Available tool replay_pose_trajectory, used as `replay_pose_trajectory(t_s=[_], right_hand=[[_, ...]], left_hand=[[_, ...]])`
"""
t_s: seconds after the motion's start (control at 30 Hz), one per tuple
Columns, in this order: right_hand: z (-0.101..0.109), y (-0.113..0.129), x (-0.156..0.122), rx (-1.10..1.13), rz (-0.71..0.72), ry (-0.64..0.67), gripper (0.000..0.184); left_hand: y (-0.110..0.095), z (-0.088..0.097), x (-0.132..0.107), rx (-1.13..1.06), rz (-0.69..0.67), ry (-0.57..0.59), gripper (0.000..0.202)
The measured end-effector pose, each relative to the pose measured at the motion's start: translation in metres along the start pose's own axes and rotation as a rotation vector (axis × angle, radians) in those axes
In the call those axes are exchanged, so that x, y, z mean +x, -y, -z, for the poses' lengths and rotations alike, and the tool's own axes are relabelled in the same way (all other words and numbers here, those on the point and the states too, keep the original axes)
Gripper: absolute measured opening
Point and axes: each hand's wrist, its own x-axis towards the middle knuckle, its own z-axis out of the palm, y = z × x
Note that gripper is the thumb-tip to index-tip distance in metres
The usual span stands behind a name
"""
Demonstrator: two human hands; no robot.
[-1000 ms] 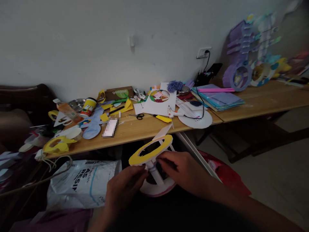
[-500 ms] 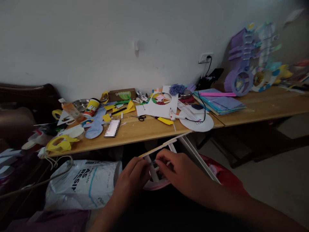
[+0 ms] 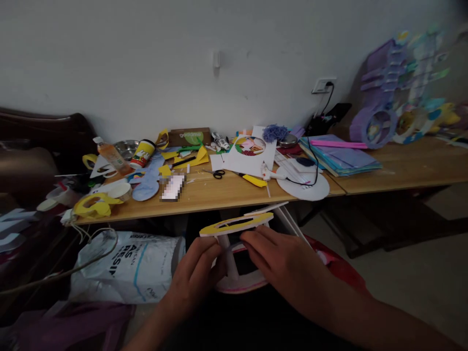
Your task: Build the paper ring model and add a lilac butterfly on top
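Frame (image 3: pixel 231 263) near table edge (image 3: pixel 204 206)

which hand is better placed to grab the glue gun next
Probably the right hand: the glue gun lies almost straight ahead of it, while the left hand is farther off. Both are at the yellow-topped frame.

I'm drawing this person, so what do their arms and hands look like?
The left hand and right hand are bare, with no gloves. Both forearms are uncovered too: no sleeves, watch or bracelet shows. It's too dim to tell about small rings.
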Motion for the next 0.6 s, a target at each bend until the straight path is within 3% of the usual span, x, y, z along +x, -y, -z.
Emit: replay_pose_trajectory(t_s=[0.1, 0.2, 0.33, 0.6], right_hand=[[0.006, 0.001, -0.002, -0.026, 0.108, -0.121, 0.026], [0.012, 0.004, 0.0, -0.019, 0.254, -0.249, 0.033], [0.009, 0.005, 0.004, 0.061, 0.376, -0.232, 0.031], [-0.008, -0.002, -0.003, 0.225, 0.248, -0.169, 0.021]], left_hand=[[0.003, 0.0, -0.004, 0.004, -0.016, -0.016, 0.024], [0.001, 0.003, -0.001, -0.038, -0.011, 0.056, 0.022], [-0.007, 0.007, 0.005, -0.103, -0.034, 0.141, 0.026], [-0.005, 0.001, -0.002, -0.187, -0.078, 0.029, 0.016]])
